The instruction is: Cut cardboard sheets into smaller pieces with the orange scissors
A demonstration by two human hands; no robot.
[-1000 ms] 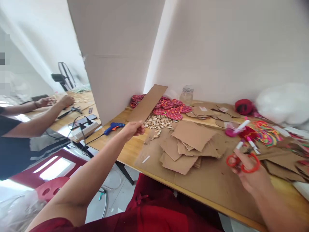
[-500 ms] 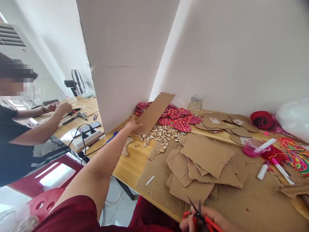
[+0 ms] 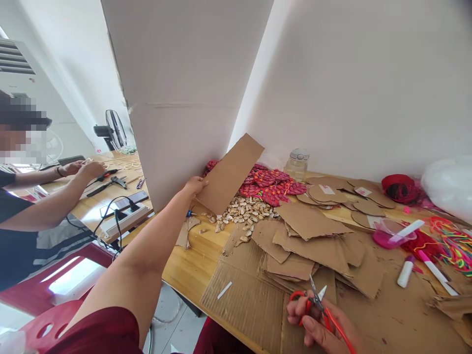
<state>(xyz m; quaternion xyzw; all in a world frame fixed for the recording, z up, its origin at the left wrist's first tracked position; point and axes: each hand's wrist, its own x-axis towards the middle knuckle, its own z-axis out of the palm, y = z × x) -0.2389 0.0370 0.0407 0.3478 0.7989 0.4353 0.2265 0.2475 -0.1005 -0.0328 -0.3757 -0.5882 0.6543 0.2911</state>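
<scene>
And here's the change: over at the worktop's (image 3: 199, 258) far left corner, the left hand (image 3: 196, 187) now has the near part of the cardboard strip (image 3: 231, 174) by its left edge, thumb lying on the face. Half a second ago that hand sat lower against the strip; now the strip turns more of its broad side this way, aslant, far end higher. It passes in front of the red patterned cloth (image 3: 271, 179), its lower end just beside the pale shell-like pieces (image 3: 245, 211). Whether it rests on anything beneath, I can't tell.

Down at the near edge, the right hand (image 3: 319, 329) holds the scissors (image 3: 317, 301), fingers wrapped round the orange handles, blades slightly apart and pointing towards the far edge. They show higher in view than a moment ago, just short of the cardboard pile (image 3: 313, 221). The camera has shifted too, so not all of that need be the hand's doing.

What does it amount to? The strip looks to be under the left hand's control, the scissors firmly in the right, but the two are well apart, the pile lying between, and no blade touches the strip.
</scene>
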